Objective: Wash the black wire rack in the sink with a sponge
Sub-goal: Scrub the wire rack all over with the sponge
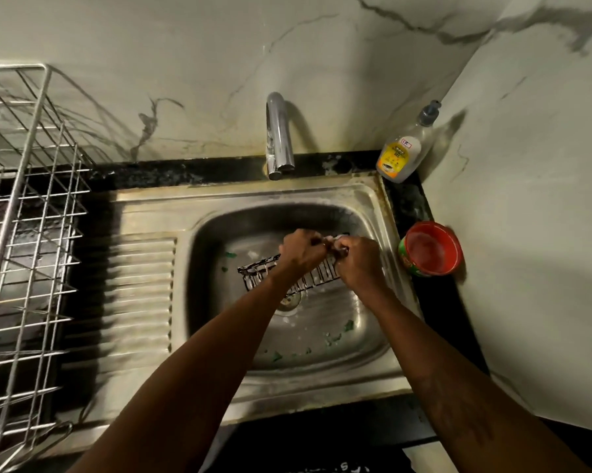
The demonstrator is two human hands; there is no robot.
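The black wire rack (258, 273) is held over the steel sink (362, 206), its long side running left to right above the drain. My left hand (299, 252) grips the rack's upper rail. My right hand (357, 259) is curled just to its right, holding a small foamy scrubbing pad (337, 241) against the rack's top edge; only a pale tip of the pad shows between the two hands. Soap suds cling to the wires.
A chrome tap (279, 134) stands behind the basin. A soap pump bottle (405, 150) sits in the back right corner, with a red bowl (431, 249) on the counter right of the sink. A metal dish rack (25, 233) fills the left side. Green scraps lie in the basin.
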